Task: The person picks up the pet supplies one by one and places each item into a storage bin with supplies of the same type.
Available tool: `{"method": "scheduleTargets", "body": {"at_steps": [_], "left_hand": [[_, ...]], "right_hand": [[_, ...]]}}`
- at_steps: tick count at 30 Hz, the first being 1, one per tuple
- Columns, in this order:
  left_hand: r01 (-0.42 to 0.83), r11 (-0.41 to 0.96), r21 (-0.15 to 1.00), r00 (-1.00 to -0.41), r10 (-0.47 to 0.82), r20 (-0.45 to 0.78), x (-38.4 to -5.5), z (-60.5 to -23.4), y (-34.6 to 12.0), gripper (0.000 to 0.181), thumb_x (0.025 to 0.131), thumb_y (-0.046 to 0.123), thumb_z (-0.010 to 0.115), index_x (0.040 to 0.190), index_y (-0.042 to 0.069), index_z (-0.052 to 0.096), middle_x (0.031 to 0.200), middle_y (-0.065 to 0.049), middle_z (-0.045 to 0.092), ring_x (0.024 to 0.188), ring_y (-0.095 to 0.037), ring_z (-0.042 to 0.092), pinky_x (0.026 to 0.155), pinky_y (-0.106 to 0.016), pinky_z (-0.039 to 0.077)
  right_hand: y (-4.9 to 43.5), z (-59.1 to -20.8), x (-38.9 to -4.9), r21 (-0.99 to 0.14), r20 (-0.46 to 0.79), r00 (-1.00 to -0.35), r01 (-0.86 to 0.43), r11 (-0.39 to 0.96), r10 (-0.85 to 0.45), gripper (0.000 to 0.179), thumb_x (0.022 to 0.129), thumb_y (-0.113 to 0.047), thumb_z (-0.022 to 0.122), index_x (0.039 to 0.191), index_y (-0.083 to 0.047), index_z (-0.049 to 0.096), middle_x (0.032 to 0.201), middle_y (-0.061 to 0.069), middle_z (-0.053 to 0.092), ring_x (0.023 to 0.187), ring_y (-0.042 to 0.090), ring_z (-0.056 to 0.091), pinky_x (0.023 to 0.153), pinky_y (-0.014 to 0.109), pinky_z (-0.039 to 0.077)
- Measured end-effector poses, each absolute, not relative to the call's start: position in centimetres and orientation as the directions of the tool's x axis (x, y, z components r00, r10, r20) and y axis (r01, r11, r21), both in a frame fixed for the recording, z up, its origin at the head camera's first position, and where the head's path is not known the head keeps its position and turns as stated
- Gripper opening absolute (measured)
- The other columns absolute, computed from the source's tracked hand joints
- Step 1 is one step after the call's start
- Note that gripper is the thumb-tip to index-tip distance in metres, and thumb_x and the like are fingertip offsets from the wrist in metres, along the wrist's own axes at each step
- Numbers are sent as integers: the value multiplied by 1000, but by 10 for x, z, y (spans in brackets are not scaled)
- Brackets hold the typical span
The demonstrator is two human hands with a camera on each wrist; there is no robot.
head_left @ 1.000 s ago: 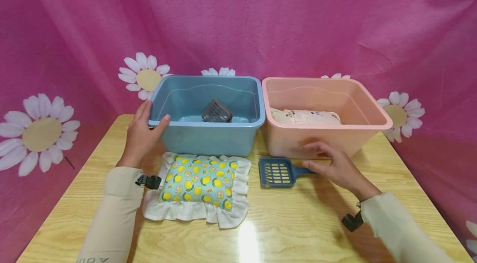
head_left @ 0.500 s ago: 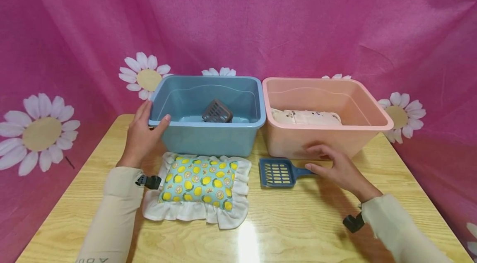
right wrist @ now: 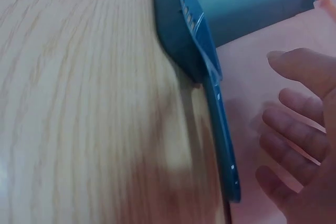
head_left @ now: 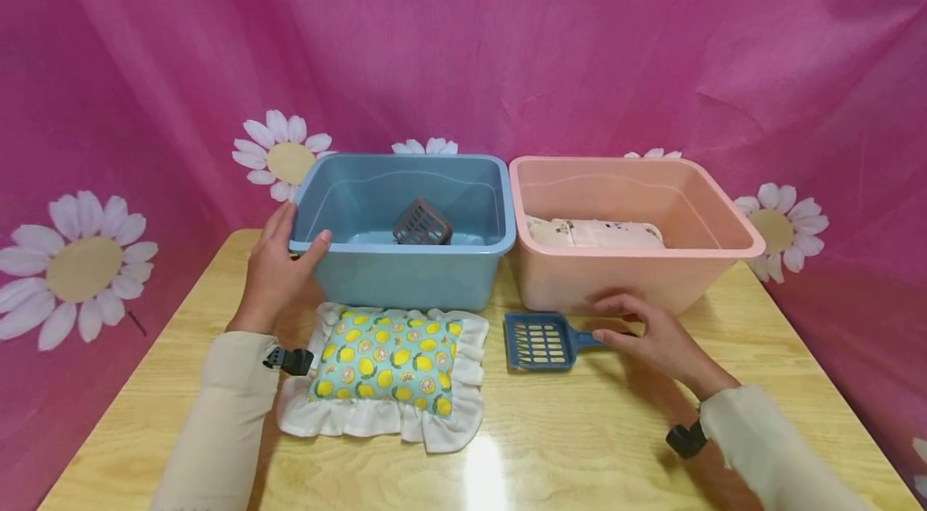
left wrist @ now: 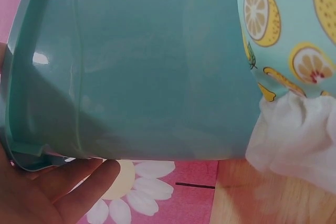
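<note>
My left hand holds the front left corner of a blue plastic bin, thumb on the front rim and fingers along the left side. In the left wrist view its fingers lie under the rim. My right hand hovers over the handle of a dark blue slotted litter scoop. The right wrist view shows that hand's fingers spread and loosely bent, apart from the scoop handle. The scoop lies on the wooden table in front of a pink plastic bin.
A lemon-print cushion with white ruffles lies in front of the blue bin. Inside that bin sits a grey-brown slotted scoop. The pink bin holds a cream printed cloth item. A pink daisy curtain hangs behind.
The head view has tilted up slightly, so everything sits a little lower. My right hand has come slightly further over the scoop handle. My left hand stays on the bin corner.
</note>
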State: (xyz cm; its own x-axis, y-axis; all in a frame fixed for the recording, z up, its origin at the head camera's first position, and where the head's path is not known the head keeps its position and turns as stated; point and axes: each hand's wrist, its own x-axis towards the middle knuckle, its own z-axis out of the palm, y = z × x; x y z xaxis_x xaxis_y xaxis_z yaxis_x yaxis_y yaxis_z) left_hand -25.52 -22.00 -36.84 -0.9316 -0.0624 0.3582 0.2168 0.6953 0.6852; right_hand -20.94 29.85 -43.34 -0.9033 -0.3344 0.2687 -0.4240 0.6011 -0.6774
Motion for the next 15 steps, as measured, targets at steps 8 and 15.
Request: {"method": "scheduleTargets", "body": {"at_steps": [8, 15], "left_hand": [[198, 692, 694, -938, -71, 338, -254, -369, -220, 82, 91, 54, 55, 156, 19, 18, 159, -7, 19, 137, -43, 31, 94, -66, 39], [202, 692, 693, -937, -70, 343, -254, -368, -220, 81, 91, 53, 55, 156, 19, 19, 159, -7, 20, 137, -43, 32, 92, -67, 40]], "right_hand": [[303, -441, -209, -715, 188, -911, -384, 585, -368, 36, 84, -26, 76, 115, -10, 67, 128, 6, 56, 113, 28, 56, 91, 54, 48], [303, -445, -211, -725, 153, -914, -361, 586, -375, 39, 83, -28, 77, 115, -10, 67, 129, 7, 55, 113, 30, 56, 94, 54, 45]]}}
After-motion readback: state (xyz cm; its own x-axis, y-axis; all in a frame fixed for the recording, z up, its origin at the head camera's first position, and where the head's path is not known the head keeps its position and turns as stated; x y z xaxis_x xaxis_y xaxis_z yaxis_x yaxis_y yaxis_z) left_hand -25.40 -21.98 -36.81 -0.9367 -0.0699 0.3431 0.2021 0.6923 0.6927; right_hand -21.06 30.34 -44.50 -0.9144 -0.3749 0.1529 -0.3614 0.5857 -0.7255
